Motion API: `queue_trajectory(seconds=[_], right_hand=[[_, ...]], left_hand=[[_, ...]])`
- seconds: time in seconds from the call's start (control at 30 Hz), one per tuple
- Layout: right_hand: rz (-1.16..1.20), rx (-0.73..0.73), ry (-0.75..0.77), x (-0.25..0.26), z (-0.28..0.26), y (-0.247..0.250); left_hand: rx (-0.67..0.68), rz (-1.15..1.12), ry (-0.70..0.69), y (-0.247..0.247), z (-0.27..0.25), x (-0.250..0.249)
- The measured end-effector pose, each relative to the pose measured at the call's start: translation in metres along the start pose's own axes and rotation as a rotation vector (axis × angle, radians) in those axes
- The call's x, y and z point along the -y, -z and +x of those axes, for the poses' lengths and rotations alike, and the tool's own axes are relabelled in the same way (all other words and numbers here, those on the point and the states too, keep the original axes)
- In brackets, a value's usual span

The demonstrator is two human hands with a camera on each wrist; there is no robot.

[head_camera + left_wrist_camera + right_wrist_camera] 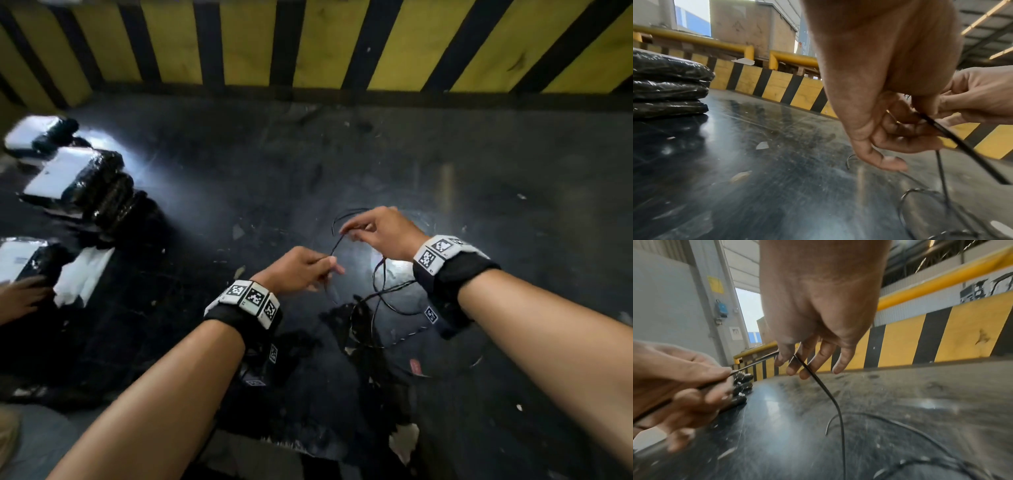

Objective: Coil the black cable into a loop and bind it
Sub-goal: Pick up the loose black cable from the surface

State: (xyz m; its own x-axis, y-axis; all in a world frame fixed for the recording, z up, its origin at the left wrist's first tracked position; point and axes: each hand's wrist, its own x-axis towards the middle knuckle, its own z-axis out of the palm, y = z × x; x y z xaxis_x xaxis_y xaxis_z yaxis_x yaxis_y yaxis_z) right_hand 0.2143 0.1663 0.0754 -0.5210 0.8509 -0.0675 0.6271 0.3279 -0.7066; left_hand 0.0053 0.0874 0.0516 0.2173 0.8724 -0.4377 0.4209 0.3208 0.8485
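A thin black cable (336, 244) stretches between my two hands above a dark worn surface. My left hand (308, 270) pinches the cable (953, 136) between thumb and curled fingers. My right hand (373, 229) holds it a short way further on, thumb against forefinger, and from there the cable (818, 379) drops to the surface. Slack lies in loose curves (380, 301) between and below my wrists, and one free end (827, 428) curls up off the surface.
A yellow-and-black striped barrier (308, 44) runs along the far edge. Several black plastic-wrapped bundles with white labels (78, 178) are stacked at the left. Another person's hand (20, 294) rests at the left edge. Paper scraps (406, 442) litter the surface.
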Motion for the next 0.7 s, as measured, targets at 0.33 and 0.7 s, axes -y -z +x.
queue_trajectory(seconds=[0.33,0.7], right_hand=[[-0.009,-0.286,0.086,0.048,-0.042,0.059],[0.025,-0.346,0.015,0.06,-0.086,0.043]], left_hand=[[0.399,-0.379,-0.078,-0.008,-0.062,-0.071],[0.49,-0.382,-0.3,-0.004,-0.1,-0.106]])
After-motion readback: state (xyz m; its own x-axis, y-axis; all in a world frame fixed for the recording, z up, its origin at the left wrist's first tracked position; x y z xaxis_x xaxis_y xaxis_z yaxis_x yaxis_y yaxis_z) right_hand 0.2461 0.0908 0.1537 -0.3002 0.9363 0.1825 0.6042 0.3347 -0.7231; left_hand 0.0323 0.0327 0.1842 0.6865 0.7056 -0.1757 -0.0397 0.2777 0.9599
